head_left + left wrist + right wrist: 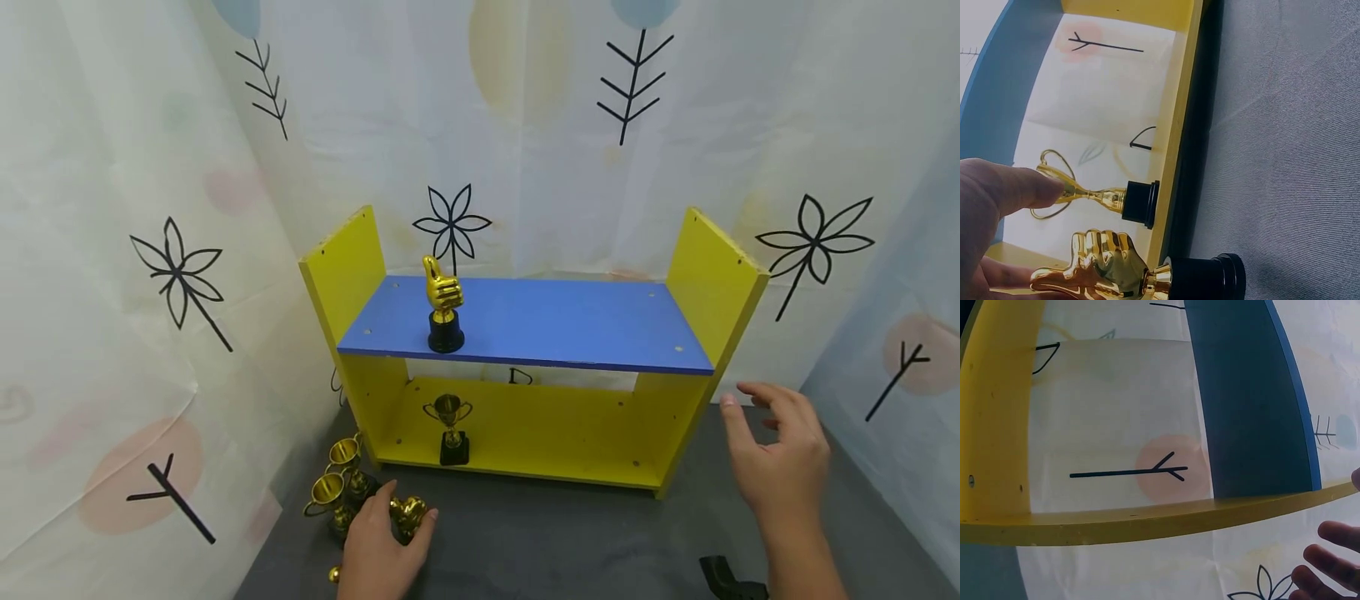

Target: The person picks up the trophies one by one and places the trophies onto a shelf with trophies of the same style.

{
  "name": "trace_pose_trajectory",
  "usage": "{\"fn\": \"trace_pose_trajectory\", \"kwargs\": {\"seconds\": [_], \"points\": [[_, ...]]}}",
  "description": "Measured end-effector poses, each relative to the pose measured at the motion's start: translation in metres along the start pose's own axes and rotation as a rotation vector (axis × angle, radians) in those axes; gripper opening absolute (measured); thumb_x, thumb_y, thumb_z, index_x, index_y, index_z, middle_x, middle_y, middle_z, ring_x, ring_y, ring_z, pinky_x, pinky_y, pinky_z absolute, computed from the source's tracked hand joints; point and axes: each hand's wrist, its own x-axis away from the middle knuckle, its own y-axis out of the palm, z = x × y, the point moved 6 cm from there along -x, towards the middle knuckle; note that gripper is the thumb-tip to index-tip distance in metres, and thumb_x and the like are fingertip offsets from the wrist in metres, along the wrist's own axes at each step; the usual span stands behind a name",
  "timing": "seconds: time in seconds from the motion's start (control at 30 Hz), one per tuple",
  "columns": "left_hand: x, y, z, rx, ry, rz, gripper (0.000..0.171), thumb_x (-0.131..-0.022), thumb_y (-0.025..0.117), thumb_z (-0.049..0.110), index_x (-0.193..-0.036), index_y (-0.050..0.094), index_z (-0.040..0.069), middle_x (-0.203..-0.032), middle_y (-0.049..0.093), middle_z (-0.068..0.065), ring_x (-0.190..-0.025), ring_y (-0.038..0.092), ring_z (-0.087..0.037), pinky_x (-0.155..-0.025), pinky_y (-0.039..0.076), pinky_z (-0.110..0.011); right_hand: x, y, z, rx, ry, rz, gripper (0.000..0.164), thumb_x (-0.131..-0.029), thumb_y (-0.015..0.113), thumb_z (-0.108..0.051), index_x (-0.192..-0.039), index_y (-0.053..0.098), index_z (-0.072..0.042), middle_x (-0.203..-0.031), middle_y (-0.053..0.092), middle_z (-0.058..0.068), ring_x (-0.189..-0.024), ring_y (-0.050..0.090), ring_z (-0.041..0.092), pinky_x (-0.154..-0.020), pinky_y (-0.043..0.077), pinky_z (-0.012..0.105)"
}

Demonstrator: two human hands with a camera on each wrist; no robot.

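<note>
My left hand (pixel 385 546) is low at the front left, thumb and fingers spread about a gold thumbs-up trophy (pixel 1107 265) with a black base. A gap shows between the upper digit and this trophy in the left wrist view. Two gold cup trophies (pixel 327 490) stand just left of the hand. Inside the shelf's lower level is another gold cup trophy (pixel 453 425), and on the blue board stands a second thumbs-up trophy (pixel 444 304). My right hand (pixel 780 454) is raised beside the shelf's right side, fingers apart, holding nothing.
The two-level shelf has yellow side panels (pixel 723 279), a blue upper board (pixel 562 321) and a yellow bottom board (pixel 547 433). It stands on a dark grey cloth (pixel 555 533). A black curved object (pixel 723 579) lies at the front right. Patterned curtains (pixel 570 167) surround the table.
</note>
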Motion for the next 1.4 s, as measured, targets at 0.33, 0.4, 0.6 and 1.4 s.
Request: {"fn": "trace_pose_trajectory", "kwargs": {"seconds": [0.33,0.4,0.6,1.4], "points": [[0.0,0.002,0.0,-0.008,0.008,0.017,0.078,-0.087,0.085,0.049,-0.133,0.065,-0.01,-0.121,0.07,-0.031,-0.104,0.07,-0.048,-0.085,0.059,-0.063,-0.001,0.003,0.002,-0.03,0.019,0.0,0.03,-0.1,0.073,-0.017,-0.122,0.075,0.002,-0.126,0.068,0.019,-0.104,0.041,-0.023,-0.084,0.031,0.005],[-0.001,0.001,0.001,-0.007,0.008,0.018,0.078,-0.087,0.085,0.049,-0.133,0.065,-0.01,-0.121,0.07,-0.031,-0.104,0.07,-0.048,-0.085,0.059,-0.063,-0.002,0.004,0.002,-0.027,0.024,0.0,0.03,-0.1,0.073,-0.018,-0.123,0.075,0.001,-0.127,0.068,0.019,-0.104,0.041,-0.023,-0.084,0.032,0.005],[0.0,0.002,-0.001,-0.005,0.001,0.024,0.075,-0.087,0.086,0.048,-0.13,0.067,-0.01,-0.116,0.071,-0.029,-0.101,0.071,-0.046,-0.084,0.059,-0.062,-0.003,0.004,0.003,-0.015,0.046,-0.005,0.031,-0.1,0.072,-0.019,-0.126,0.074,-0.001,-0.127,0.068,0.017,-0.103,0.04,-0.022,-0.084,0.032,0.003],[-0.004,0.005,0.0,0.005,-0.025,0.029,0.064,-0.091,0.082,0.049,-0.123,0.071,-0.005,-0.112,0.073,-0.023,-0.097,0.071,-0.04,-0.084,0.059,-0.06,-0.017,0.011,-0.005,-0.054,0.039,-0.001,0.035,-0.101,0.072,-0.022,-0.13,0.072,-0.002,-0.125,0.07,0.017,-0.102,0.042,-0.021,-0.085,0.034,0.002]]}}
